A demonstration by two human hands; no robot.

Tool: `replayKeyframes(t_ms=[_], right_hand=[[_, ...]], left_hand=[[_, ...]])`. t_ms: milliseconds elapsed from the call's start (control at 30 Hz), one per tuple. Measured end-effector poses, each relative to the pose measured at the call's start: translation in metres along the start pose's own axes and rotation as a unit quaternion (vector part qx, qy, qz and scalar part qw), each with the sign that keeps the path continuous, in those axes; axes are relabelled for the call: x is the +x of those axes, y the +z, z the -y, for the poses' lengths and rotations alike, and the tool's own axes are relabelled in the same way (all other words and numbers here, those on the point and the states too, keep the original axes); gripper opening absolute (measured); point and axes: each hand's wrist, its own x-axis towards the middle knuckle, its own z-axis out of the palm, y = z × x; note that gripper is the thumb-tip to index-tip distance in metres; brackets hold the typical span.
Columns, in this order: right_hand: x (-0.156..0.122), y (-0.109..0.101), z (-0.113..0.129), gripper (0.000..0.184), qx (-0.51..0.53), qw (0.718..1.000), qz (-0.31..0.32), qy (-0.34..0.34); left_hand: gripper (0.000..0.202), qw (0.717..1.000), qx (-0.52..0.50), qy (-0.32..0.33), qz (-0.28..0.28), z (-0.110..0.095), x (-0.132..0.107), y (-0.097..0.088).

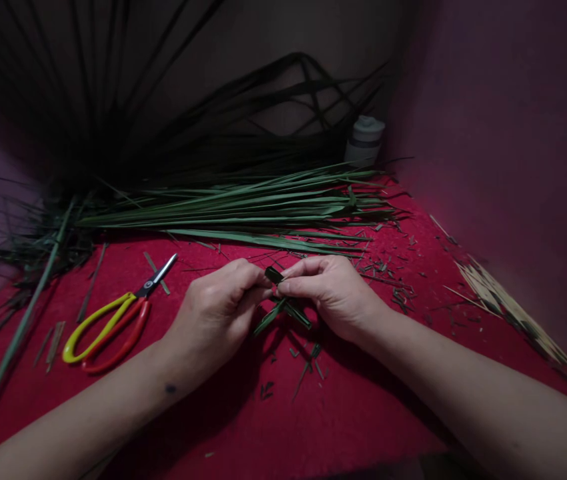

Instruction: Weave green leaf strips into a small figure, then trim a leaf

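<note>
Above the red cloth, my left hand point(223, 297) and my right hand point(333, 290) meet over a small folded piece of green leaf point(293, 310). Fingers and thumb of each hand pinch it from either side. A dark folded end sticks up between the fingertips, and two short flat strips point down, spread apart. The exact fold under the fingers is hidden. To the left of my left hand lie scissors point(136, 303) with one yellow and one red handle, their blades pointing up and to the right.
Long green leaves point(243, 207) lie in a bundle across the back, with a thick stem point(28, 327) at left. A white container point(365, 140) stands at the back right. Thin pale sticks point(503, 303) lie along the right edge. Leaf scraps point(398, 293) litter the red cloth point(353, 420).
</note>
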Motion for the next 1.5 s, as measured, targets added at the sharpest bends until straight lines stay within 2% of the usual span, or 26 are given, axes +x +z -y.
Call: replayKeyframes(t_ms=[200,400,533,667,800,967,1067,1167,1233,1300,1333,1367,1433,1500], right_hand=[[0.001,-0.002,0.004,0.016,-0.012,1.0,-0.013,-0.015],[-0.002,0.002,-0.001,0.015,-0.01,1.0,0.008,-0.009],[-0.002,0.002,0.003,0.014,-0.019,1.0,-0.01,-0.009],[-0.002,0.002,0.004,0.016,-0.016,1.0,-0.02,-0.01],[-0.003,0.003,0.002,0.014,-0.03,0.999,-0.005,-0.011],[0.004,-0.006,0.008,0.017,-0.021,0.998,-0.04,-0.032],[0.009,-0.012,0.014,0.018,-0.001,0.996,-0.068,-0.063],[0.011,-0.015,0.016,0.018,0.024,0.995,-0.065,-0.072],[0.012,-0.014,0.016,0.019,0.041,0.995,-0.053,-0.069],[0.011,-0.013,0.014,0.02,0.052,0.995,-0.043,-0.067],[0.01,-0.012,0.014,0.02,0.056,0.995,-0.04,-0.068],[0.01,-0.011,0.013,0.019,0.057,0.995,-0.037,-0.069],[0.008,-0.009,0.011,0.018,0.052,0.996,-0.032,-0.066],[0.006,-0.006,0.01,0.018,0.042,0.997,-0.029,-0.06]], left_hand=[[0.013,1.0,-0.012,-0.015,0.011,0.001,0.001,-0.003],[0.014,0.999,-0.015,-0.026,0.01,-0.003,0.002,-0.002],[0.013,1.0,-0.013,-0.013,0.021,-0.002,0.003,-0.004],[0.013,0.999,-0.017,-0.029,0.025,0.0,0.004,-0.004],[0.015,1.0,-0.005,-0.009,0.026,-0.001,0.004,-0.004],[0.012,0.999,0.031,0.01,0.026,0.01,0.006,-0.015],[0.013,0.998,0.051,-0.034,0.013,0.026,0.009,-0.021],[0.015,0.992,0.079,-0.097,-0.019,0.04,0.014,-0.021],[0.018,0.988,0.092,-0.119,-0.033,0.042,0.016,-0.019],[0.025,0.987,0.023,-0.161,-0.016,0.037,0.017,-0.016],[0.03,0.978,-0.053,-0.201,0.003,0.032,0.017,-0.015],[0.034,0.957,-0.146,-0.249,0.024,0.026,0.017,-0.013],[0.039,0.885,-0.32,-0.331,0.064,0.016,0.015,-0.011],[0.035,0.825,-0.424,-0.364,0.082,0.009,0.013,-0.008]])
